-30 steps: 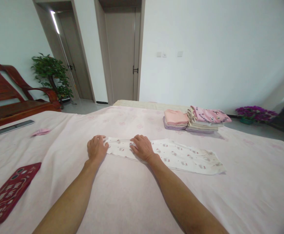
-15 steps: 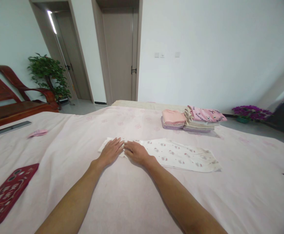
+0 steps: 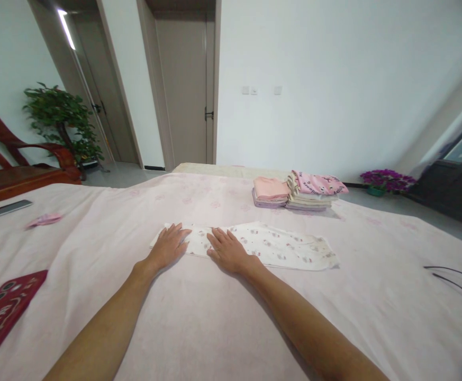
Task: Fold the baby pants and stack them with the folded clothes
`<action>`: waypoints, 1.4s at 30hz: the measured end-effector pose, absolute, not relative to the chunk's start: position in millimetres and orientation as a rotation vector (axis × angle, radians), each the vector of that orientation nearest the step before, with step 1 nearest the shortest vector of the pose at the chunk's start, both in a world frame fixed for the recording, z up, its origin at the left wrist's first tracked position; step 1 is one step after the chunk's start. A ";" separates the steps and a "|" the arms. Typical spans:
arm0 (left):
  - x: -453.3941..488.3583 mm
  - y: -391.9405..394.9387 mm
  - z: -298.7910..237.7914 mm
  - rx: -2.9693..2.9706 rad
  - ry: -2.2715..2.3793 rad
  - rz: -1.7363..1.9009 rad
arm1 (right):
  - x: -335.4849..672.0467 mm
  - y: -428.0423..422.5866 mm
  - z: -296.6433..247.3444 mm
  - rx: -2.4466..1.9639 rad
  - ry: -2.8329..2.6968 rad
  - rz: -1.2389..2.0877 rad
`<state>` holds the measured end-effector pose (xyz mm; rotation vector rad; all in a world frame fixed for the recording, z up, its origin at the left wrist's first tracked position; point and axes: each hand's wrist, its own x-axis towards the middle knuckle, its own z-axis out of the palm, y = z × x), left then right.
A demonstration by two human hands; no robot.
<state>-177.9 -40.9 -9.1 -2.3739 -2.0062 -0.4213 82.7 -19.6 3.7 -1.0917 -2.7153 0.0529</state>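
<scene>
A long, narrow white garment (image 3: 270,244) with small printed figures lies flat across the pale pink sheet (image 3: 199,328); it looks like folded children's trousers. My left hand (image 3: 168,245) rests on its left end with the fingers stretched out. My right hand (image 3: 227,250) lies palm down on the cloth a little further right, fingers spread. Between the two hands a strip of the printed fabric shows. Neither hand grips anything. The wider right end of the garment lies flat beyond my right hand.
Folded clothes in two stacks, a peach one (image 3: 271,191) and one topped with pink printed cloth (image 3: 318,185), stand toward the far edge. At left lie a dark red printed mat (image 3: 8,312), a small pink cloth (image 3: 45,219) and a flat grey device (image 3: 4,210). Black cords (image 3: 459,278) lie at right.
My hands have moved apart along the garment, the right one sliding to the right and its fingers spreading. The camera view has turned slightly to the right.
</scene>
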 end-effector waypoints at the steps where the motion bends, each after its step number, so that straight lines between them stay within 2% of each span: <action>1: -177.8 -42.1 -8.7 -2.376 -1.997 -0.440 | 83.5 -22.1 5.1 -1.084 -2.721 0.060; 12: -167.7 -54.6 4.4 -2.327 -2.014 -0.563 | 119.9 -33.5 13.7 -1.064 -2.681 0.260; 18: -169.0 -55.3 3.1 -2.264 -2.090 -0.570 | 184.7 -22.7 1.5 -1.584 -2.474 0.024; 26: -167.4 -57.7 2.6 -2.180 -2.129 -0.539 | 225.8 -35.1 7.0 -1.325 -2.717 -0.010; 32: -171.2 -56.1 -0.8 -2.110 -2.111 -0.525 | 279.1 -19.3 8.6 -1.831 -2.428 -0.258; 36: -174.5 -54.2 -1.6 -2.079 -2.092 -0.538 | 295.2 -24.1 -5.1 -1.858 -2.431 -0.234; 42: -177.1 -54.5 0.1 -2.049 -2.151 -0.534 | 310.5 -25.8 -14.0 -1.962 -2.278 -0.404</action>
